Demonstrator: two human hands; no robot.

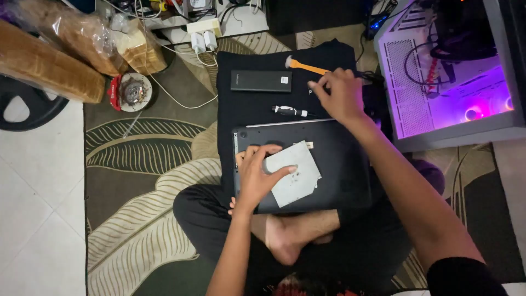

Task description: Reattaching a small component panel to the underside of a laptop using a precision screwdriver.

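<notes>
Hands (257, 175) on grey drive (293, 174) (laptop (339, 164) underneath)

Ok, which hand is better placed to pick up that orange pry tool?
The right hand: it already rests on the black cloth beside the orange pry tool, while the left hand presses on the grey drive.

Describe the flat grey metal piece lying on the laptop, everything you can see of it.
The grey metal piece is a thin, roughly square plate, dull silver and apparently sheet metal, with a few small holes near its middle and a small pale tab at its upper right corner. It lies flat and skewed on the dark laptop, which rests on the person's lap. The left hand presses on its left edge, thumb across it; the right hand is away from it.
</notes>
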